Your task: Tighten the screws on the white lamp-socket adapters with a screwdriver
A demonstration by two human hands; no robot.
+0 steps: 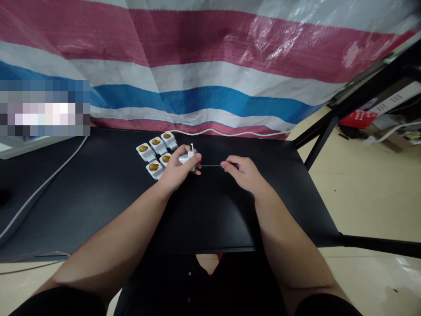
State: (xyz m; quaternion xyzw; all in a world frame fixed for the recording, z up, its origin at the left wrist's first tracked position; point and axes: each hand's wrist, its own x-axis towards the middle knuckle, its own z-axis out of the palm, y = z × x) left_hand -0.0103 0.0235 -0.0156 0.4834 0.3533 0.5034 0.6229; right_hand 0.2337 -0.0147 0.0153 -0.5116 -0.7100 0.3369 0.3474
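Observation:
My left hand (pixel 179 166) is closed around a white plug-in unit (pixel 188 160), with a plug pin standing up from its top. A thin, straight, pale rod or wire (pixel 209 166) runs level from that unit to my right hand (pixel 241 171). The thumb and fingers of my right hand pinch its far end; a small dark part shows between them, and I cannot make out its kind. Beside my left hand, several white units with round gold-coloured recesses (pixel 143 149) lie grouped on the black table (pixel 210 219).
A striped plastic sheet (pixel 204 39) hangs behind the table. One white cable (pixel 230 133) runs along the back edge, another white cable (pixel 46 182) crosses the left side. A black metal frame (pixel 319 136) stands at the right, with boxes and clutter beyond it.

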